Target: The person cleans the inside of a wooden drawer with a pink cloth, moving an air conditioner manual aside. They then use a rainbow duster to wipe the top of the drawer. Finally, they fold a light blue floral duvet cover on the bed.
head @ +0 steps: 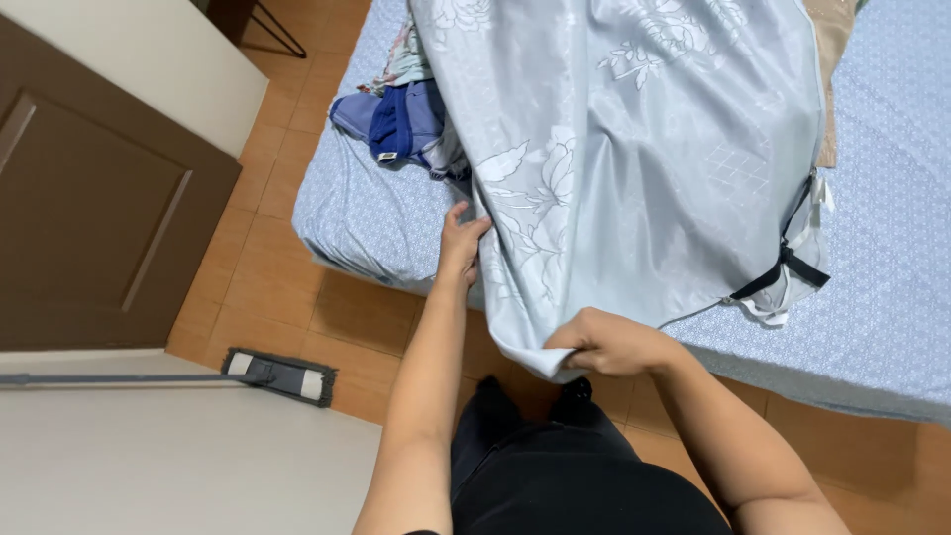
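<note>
A bed [892, 248] with a pale blue patterned sheet fills the upper right of the view, its corner reaching toward an orange tiled floor [287, 267]. Spread over the bed lies a large light grey-blue cover [644, 159] printed with white flowers; it runs from the top of the view down to the near edge of the mattress, where its lower corner hangs just past the bed. A brown door [89, 208] stands at the left, beside a pale wall.

At the far left part of the bed, partly tucked under the cover's edge, sits a small heap of blue clothes [396, 119]. On the floor near the door lies a flat mop head [282, 374] with its handle running off to the left. At the cover's right side, dark straps and white ties [792, 272] hang from its edge.

The left hand [461, 243] rests on the cover's left edge, fingers pinching the fabric against the mattress. The right hand [609, 342] is closed in a fist around the cover's lower corner, gripping bunched cloth just off the bed's edge. The two hands are set apart along the same hem, above the person's dark trousers.
</note>
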